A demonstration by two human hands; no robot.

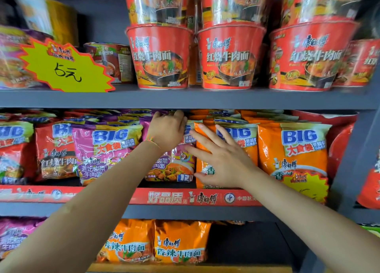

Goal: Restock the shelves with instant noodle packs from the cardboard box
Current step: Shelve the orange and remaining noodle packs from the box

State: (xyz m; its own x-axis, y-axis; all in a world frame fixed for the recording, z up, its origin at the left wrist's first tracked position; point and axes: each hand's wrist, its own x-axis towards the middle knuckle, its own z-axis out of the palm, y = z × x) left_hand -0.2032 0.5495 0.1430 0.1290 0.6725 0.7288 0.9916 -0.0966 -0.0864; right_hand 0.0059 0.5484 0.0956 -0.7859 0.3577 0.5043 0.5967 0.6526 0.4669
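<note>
On the middle shelf point(185, 100), the left hand point(167, 130) curls over the top edge of an upright purple noodle pack point(170, 166), while at its four o'clock the right hand point(221, 159) presses flat-fingered on the neighbouring orange pack point(205, 170).

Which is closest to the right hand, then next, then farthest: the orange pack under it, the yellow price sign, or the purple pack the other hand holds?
1. Orange pack: directly under the right hand, touching it.
2. Purple pack: just left of it, its top in the left hand grip.
3. Yellow price sign: far up-left, on the upper shelf.
</note>
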